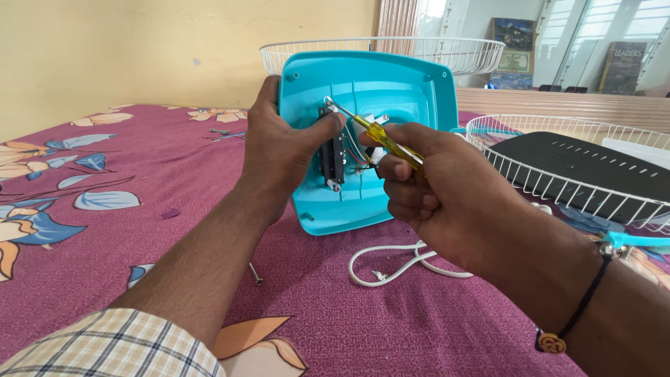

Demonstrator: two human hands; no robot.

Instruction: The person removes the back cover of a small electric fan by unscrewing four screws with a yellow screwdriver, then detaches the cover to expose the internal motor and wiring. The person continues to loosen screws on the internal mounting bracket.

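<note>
Hands grip glossy turquoise plastic base (391, 91) — yellow translucent screwdriver (380, 134).

Bed (105, 230): maroon floral sheet. On it: 1 loose screw (255, 274) near the front edge, white cord (391, 269) mid-bed, white wire guard (558, 160) toward the right edge, 2nd guard (391, 52) at the far edge.

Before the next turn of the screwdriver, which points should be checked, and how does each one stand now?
1. Left hand steadies the turquoise housing: ok.
2. Right hand grips the yellow-handled screwdriver firmly: ok.
3. Tip sits at the top screw of the black switch block: appears ok; seating in the slot cannot tell.
4. Coloured wires away from the tip: cannot tell.
5. Loose screw on the bedsheet is safe: not ok, could get lost.
6. White cord unplugged: cannot tell.
</note>
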